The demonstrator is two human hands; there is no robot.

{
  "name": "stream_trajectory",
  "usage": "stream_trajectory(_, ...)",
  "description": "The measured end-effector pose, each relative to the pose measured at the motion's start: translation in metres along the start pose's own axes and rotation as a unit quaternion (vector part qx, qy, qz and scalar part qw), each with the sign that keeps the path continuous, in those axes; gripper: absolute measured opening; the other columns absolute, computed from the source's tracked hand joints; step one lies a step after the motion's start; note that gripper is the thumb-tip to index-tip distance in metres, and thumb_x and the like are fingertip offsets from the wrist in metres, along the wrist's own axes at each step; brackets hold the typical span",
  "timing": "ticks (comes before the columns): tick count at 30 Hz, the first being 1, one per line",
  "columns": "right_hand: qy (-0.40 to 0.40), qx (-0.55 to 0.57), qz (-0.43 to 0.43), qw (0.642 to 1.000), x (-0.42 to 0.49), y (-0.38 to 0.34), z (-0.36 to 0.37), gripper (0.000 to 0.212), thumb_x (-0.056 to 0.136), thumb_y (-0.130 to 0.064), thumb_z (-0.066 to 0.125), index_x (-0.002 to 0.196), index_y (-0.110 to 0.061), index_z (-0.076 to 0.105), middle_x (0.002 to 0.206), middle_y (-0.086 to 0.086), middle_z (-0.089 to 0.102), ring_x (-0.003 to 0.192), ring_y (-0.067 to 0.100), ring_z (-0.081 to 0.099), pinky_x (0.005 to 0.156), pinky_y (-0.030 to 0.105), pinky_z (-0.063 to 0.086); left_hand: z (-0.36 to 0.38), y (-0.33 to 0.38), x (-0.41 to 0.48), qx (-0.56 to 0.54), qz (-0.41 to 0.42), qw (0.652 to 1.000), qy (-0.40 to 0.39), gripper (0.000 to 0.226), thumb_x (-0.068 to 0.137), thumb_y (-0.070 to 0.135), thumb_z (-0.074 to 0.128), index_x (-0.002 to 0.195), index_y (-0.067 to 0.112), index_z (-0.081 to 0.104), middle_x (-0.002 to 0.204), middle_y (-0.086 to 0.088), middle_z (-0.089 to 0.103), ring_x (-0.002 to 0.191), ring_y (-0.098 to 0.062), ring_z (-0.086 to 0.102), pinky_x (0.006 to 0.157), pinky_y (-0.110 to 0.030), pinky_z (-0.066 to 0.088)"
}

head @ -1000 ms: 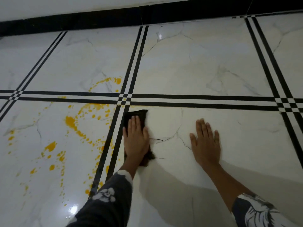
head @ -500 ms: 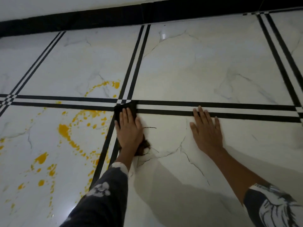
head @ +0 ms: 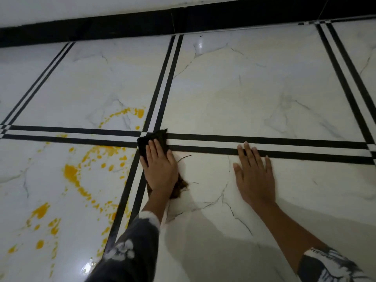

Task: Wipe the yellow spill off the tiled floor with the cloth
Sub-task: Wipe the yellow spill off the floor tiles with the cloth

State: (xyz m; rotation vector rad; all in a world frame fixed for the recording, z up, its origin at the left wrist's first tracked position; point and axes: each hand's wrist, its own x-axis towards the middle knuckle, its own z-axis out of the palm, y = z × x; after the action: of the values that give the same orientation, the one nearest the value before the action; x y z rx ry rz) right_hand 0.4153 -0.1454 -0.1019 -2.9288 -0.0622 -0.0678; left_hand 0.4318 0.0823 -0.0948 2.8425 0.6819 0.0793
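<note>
A glossy tiled floor of pale marble-look squares, veined in grey and divided by double black stripes, fills the frame; a black skirting band runs along the top under a white wall. Two stripe pairs cross just left of centre.

On that crossing lies the cloth, dark and crumpled, its upper corner reaching over the horizontal stripes and a brownish frayed end showing below the palm. The left hand lies flat on top of it, palm down, fingers stretched out side by side and pointing to the top of the frame; they press on the cloth rather than curl around it. A loose dark thread lies on the tile just right of this hand.

The right hand is to the right of centre, well apart from the cloth, spread flat on the bare tile with its fingertips over the lower black stripe; it holds nothing.

The yellow spill covers the left part of the frame: a thick blot with a curving trail of drops on the lower-left tile, splashes down towards the bottom left corner, and a smaller arc on the tile above the horizontal stripes. Its nearest drops lie just left of the cloth, across the vertical stripes.

Dark patterned sleeves enter from the bottom edge.
</note>
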Motion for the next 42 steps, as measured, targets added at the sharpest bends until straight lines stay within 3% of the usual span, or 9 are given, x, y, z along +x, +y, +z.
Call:
stream_trajectory(8, -0.01, -0.014, -0.007, 1.0, 0.0, 0.002, -0.001, 0.058, 0.092, -0.039, 0.018, 0.144, -0.015, 0.029, 0.15, 0.005, 0.031, 0.137, 0.023, 0.032, 0.11, 0.045, 0.02, 0.009, 0.061, -0.021, -0.007, 0.16, 0.985, -0.066, 0.064, 0.093, 0.045, 0.003, 0.149, 0.015, 0.005, 0.158, -0.004, 0.007, 0.145, -0.017, 0.002, 0.115, -0.039, -0.005)
stream_trajectory(16, -0.039, 0.0, -0.018, 0.999, -0.004, 0.004, -0.008, 0.069, 0.086, -0.046, -0.003, 0.147, -0.018, 0.011, 0.156, 0.0, 0.011, 0.144, 0.017, 0.011, 0.114, 0.038, 0.0, -0.004, -0.02, -0.076, -0.01, 0.014, 1.0, 0.014, 0.066, 0.093, 0.043, 0.011, 0.147, 0.007, 0.018, 0.154, -0.011, 0.024, 0.143, -0.024, 0.018, 0.116, -0.045, 0.01)
stream_trajectory(20, -0.102, 0.026, -0.01, 0.994, -0.024, 0.002, -0.015, 0.054, 0.098, -0.04, 0.01, 0.148, -0.02, 0.001, 0.157, -0.003, -0.003, 0.144, 0.013, -0.003, 0.115, 0.037, -0.005, 0.004, 0.028, -0.154, -0.011, 0.174, 0.984, -0.044, 0.061, 0.096, 0.043, 0.017, 0.143, 0.007, 0.029, 0.148, -0.012, 0.035, 0.137, -0.025, 0.032, 0.111, -0.048, 0.016)
stream_trajectory(23, -0.112, 0.054, 0.017, 0.992, -0.056, 0.008, -0.025, 0.051, 0.1, -0.034, 0.017, 0.148, -0.02, 0.005, 0.157, -0.002, 0.0, 0.144, 0.014, -0.002, 0.115, 0.037, -0.004, -0.002, 0.052, -0.136, 0.011, 0.318, 0.943, -0.098, 0.064, 0.093, 0.047, 0.007, 0.147, 0.015, 0.018, 0.155, -0.004, 0.021, 0.143, -0.018, 0.016, 0.113, -0.041, 0.0)
stream_trajectory(26, -0.089, 0.046, 0.022, 0.995, -0.089, 0.019, -0.029, 0.063, 0.091, -0.045, 0.005, 0.148, -0.018, 0.01, 0.157, 0.0, 0.007, 0.144, 0.017, 0.005, 0.115, 0.039, -0.003, -0.005, 0.016, -0.098, 0.024, 0.259, 0.961, -0.099, 0.072, 0.086, 0.049, -0.004, 0.149, 0.017, 0.007, 0.158, 0.0, 0.008, 0.145, -0.013, 0.003, 0.115, -0.034, -0.006)
stream_trajectory(31, -0.067, 0.008, 0.046, 0.997, -0.107, 0.019, -0.023, 0.068, 0.094, -0.048, 0.003, 0.141, -0.011, 0.034, 0.147, 0.01, 0.037, 0.133, 0.029, 0.038, 0.106, 0.052, 0.023, -0.015, -0.052, -0.148, -0.006, 0.06, 0.998, -0.03, 0.071, 0.089, 0.049, 0.004, 0.148, 0.01, 0.015, 0.155, -0.008, 0.02, 0.144, -0.021, 0.014, 0.115, -0.039, 0.001)
stream_trajectory(34, -0.045, 0.03, 0.073, 0.996, -0.115, 0.01, -0.023, 0.064, 0.091, -0.044, 0.011, 0.143, -0.011, 0.03, 0.149, 0.01, 0.032, 0.137, 0.029, 0.032, 0.109, 0.052, 0.021, -0.015, -0.04, -0.204, 0.003, 0.135, 0.989, -0.06, 0.066, 0.096, 0.049, 0.007, 0.145, 0.007, 0.021, 0.152, -0.01, 0.026, 0.141, -0.024, 0.023, 0.117, -0.042, 0.01)
stream_trajectory(38, -0.041, 0.039, 0.068, 0.996, -0.134, -0.011, -0.015, 0.066, 0.094, -0.046, 0.007, 0.142, -0.009, 0.031, 0.149, 0.01, 0.033, 0.136, 0.027, 0.033, 0.11, 0.049, 0.019, -0.015, -0.019, -0.175, 0.008, 0.248, 0.964, -0.101, 0.072, 0.089, 0.055, -0.009, 0.148, 0.016, 0.007, 0.156, -0.001, 0.008, 0.142, -0.012, -0.002, 0.114, -0.036, -0.007)
stream_trajectory(42, -0.038, 0.037, 0.056, 0.997, -0.155, -0.028, -0.013, 0.069, 0.096, -0.043, -0.001, 0.139, -0.007, 0.038, 0.144, 0.011, 0.04, 0.132, 0.027, 0.041, 0.107, 0.049, 0.023, -0.02, -0.057, -0.153, 0.01, 0.179, 0.981, -0.071, 0.069, 0.089, 0.051, -0.002, 0.148, 0.016, 0.006, 0.157, -0.001, 0.01, 0.143, -0.01, 0.0, 0.116, -0.034, -0.005)
